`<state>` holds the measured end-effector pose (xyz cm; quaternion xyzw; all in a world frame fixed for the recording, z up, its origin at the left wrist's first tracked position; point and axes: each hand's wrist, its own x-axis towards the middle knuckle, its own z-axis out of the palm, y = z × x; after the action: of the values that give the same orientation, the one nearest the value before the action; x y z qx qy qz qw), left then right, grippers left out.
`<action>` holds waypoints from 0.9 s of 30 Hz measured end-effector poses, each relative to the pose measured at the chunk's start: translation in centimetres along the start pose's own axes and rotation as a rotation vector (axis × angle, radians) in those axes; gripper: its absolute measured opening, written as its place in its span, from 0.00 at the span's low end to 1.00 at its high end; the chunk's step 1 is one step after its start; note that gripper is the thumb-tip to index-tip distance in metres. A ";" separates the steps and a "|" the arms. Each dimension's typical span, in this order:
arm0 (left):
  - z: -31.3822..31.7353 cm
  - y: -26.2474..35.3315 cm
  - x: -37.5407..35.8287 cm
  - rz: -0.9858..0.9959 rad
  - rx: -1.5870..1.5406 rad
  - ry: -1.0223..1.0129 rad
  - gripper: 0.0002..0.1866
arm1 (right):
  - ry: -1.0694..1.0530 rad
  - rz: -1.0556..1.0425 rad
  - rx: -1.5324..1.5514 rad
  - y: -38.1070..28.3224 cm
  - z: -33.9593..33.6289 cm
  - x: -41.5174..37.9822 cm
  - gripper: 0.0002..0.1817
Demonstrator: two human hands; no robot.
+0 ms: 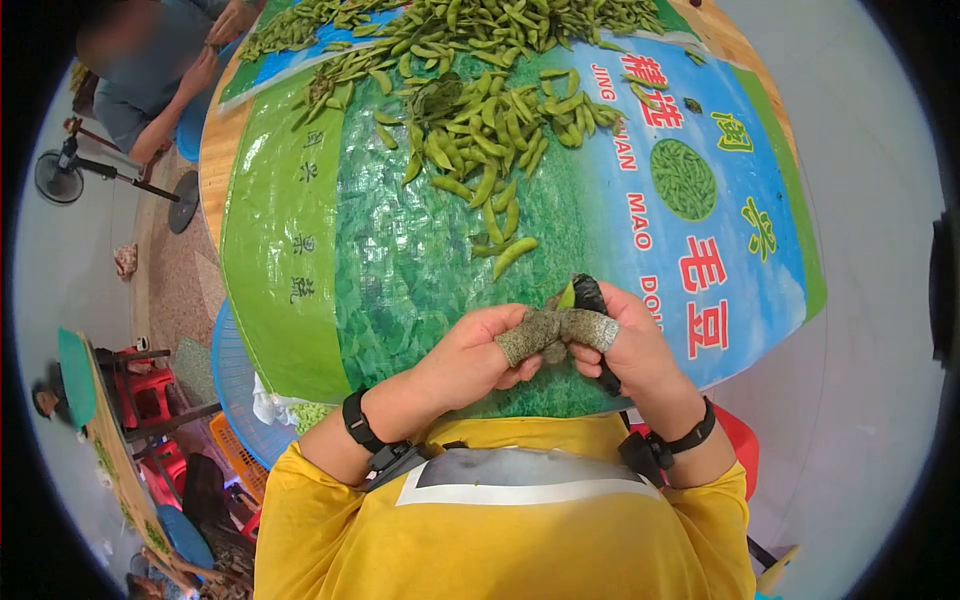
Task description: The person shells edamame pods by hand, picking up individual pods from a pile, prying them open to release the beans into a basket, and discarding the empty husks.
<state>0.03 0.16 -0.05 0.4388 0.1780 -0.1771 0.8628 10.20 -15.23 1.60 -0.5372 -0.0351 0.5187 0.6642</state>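
My left hand and my right hand meet close over the near edge of a printed plastic sheet. Grey speckled wraps cover fingers on both hands. Between the closed fingertips shows the tip of a green soybean pod. A dark, long object lies along my right fingers, its black lower end sticking out beneath; I cannot tell what it is. Just beyond the hands rests a loose pod, in front of a spread of soybean pods.
A larger heap of pods covers the table's far end. At the left are a blue basket, an orange basket and a stand fan. Another person sits at the far left. Red stools stand by a second table.
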 end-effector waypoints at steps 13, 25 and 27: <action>-1.0 0.8 -1.3 0.063 0.174 0.243 0.11 | 0.212 -0.872 -1.372 -2.0 -0.7 5.4 0.12; -0.7 0.5 0.0 0.307 0.319 0.275 0.13 | 0.138 -0.617 -1.129 0.2 1.3 0.7 0.19; -0.6 0.9 -0.3 0.301 0.311 0.306 0.13 | 0.106 -0.472 -0.863 0.0 0.9 0.2 0.19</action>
<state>0.12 1.23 0.34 0.6094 0.2101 -0.0037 0.7645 9.75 -14.49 1.88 -0.7663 -0.3336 0.2641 0.4815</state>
